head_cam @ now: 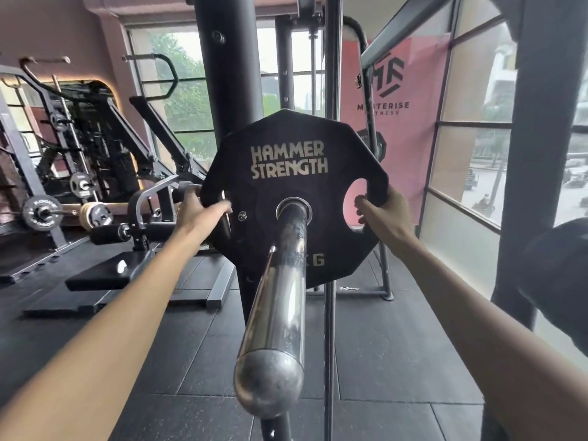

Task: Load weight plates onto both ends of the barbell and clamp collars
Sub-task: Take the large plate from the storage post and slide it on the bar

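I have both hands clamped on the Hammer Strength plate (294,198), left hand (199,214) and right hand (383,214) through opposite cutouts, keeping it square on the barbell sleeve (276,300).

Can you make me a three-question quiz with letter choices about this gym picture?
1. Where is the black many-sided weight plate?
A) on the floor
B) on the shiny steel barbell sleeve
C) leaning on a window

2. What colour is the lettering on the plate?
A) red
B) green
C) pale cream

3. What are the hands doing?
A) both gripping the plate
B) both hanging free
C) one holding a collar

Answers: 1 B, the sleeve runs through its centre hole. 2 C, the brand words are pale. 3 A, the left hand and right hand hold its side cut-outs.
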